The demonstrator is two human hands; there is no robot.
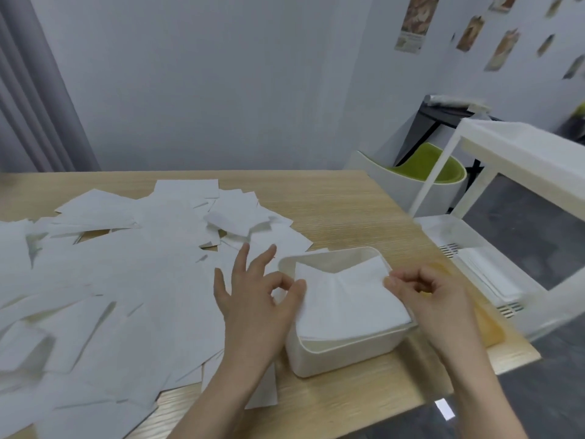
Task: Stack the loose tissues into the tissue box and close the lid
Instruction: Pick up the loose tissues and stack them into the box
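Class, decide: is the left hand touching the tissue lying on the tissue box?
Touching. The head view shows the left hand pinching the tissue's left edge.

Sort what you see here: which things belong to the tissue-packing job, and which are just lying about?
Job: tissue box, held tissue, loose tissues, left hand, right hand.
Lying about: white rack, green chair, wall pictures.

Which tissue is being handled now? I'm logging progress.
The tissue over the open tissue box, pinched by left hand and right hand; the others lie loose on the table.
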